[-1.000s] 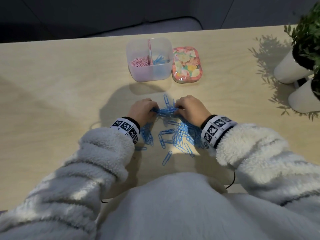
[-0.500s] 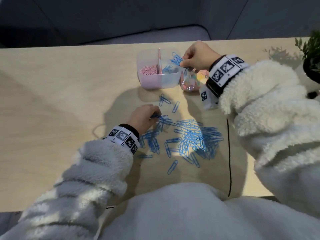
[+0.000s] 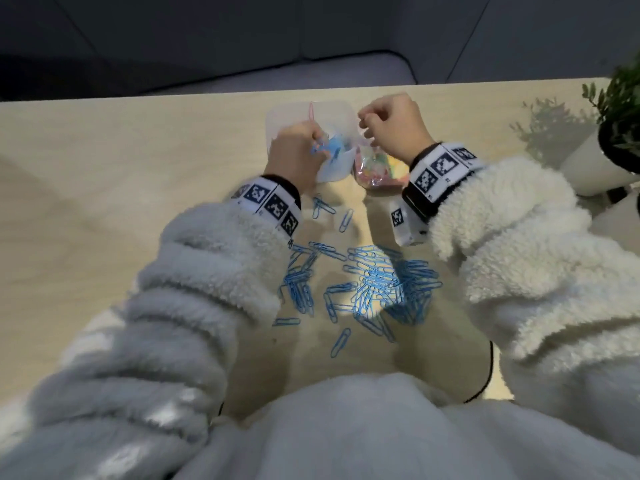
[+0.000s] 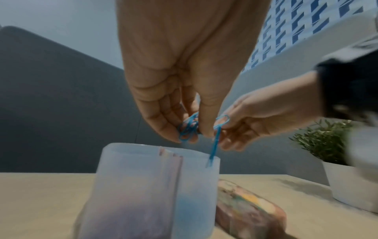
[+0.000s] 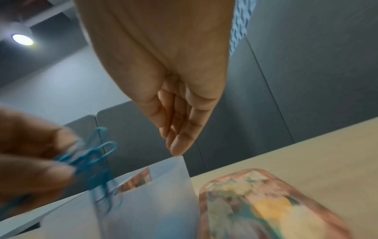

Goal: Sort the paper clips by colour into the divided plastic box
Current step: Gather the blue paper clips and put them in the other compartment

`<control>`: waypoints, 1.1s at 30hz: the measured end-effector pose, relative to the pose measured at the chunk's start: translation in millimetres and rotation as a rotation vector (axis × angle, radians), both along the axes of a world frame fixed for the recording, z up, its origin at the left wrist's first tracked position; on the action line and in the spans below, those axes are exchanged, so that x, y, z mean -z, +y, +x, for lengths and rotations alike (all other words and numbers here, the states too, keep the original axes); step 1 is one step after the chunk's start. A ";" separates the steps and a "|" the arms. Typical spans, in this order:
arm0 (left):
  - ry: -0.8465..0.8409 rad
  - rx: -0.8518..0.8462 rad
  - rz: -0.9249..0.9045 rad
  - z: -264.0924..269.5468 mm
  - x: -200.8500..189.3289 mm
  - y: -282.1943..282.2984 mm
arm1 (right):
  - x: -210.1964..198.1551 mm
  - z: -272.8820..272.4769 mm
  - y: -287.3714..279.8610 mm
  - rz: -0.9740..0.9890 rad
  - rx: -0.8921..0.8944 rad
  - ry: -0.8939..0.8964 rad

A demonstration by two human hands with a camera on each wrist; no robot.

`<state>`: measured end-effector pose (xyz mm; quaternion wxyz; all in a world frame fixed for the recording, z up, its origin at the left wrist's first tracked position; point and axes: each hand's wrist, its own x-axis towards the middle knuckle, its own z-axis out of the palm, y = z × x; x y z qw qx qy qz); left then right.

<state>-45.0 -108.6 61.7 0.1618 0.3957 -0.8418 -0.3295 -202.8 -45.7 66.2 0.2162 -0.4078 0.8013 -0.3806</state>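
Note:
My left hand point(image 3: 320, 143) hovers over the clear divided box point(image 3: 277, 116) and pinches a small bunch of blue paper clips point(image 4: 188, 129). One blue clip point(image 4: 214, 145) dangles from the bunch down into the box's right compartment, which shows a blue tint point(image 4: 194, 210). The left compartment looks pinkish point(image 4: 126, 210). My right hand point(image 3: 369, 128) hangs just right of the box, above its rim, with relaxed fingers point(image 5: 174, 145) that hold nothing. A loose pile of blue clips point(image 3: 377, 282) lies on the table between my forearms.
A floral-patterned lid point(image 3: 374, 171) lies flat right beside the box. White plant pots point(image 3: 588, 168) stand at the table's right edge. A black cable point(image 3: 488, 372) hangs off the near edge. The table point(image 3: 121, 161) is pale wood.
My left hand rose from the pile with a bunch of blue clips and now sits over the box. My right hand let go of its clips and stays by the box.

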 end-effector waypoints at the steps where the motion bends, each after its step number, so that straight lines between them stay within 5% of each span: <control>1: -0.032 -0.018 -0.002 -9.9 -1.5 -6.5 | 4.5 -0.3 10.7 -0.020 0.018 -0.030; 9: -0.349 -0.033 -0.034 -54.9 -10.3 -29.2 | 53.9 24.5 82.2 0.059 0.044 -0.145; 15: -0.232 0.127 -0.254 -27.3 -1.6 -2.1 | 82.4 38.7 96.5 0.270 0.039 -0.083; 19: -0.487 0.380 -0.236 15.6 37.6 26.7 | 82.8 46.7 92.0 0.337 -0.076 0.096; 27: -0.553 0.647 -0.254 69.0 80.3 50.9 | 81.7 104.2 90.8 0.406 -0.447 0.428; 33: -0.425 0.481 -0.136 107.0 61.8 55.9 | 87.0 95.1 116.3 0.202 -0.333 0.265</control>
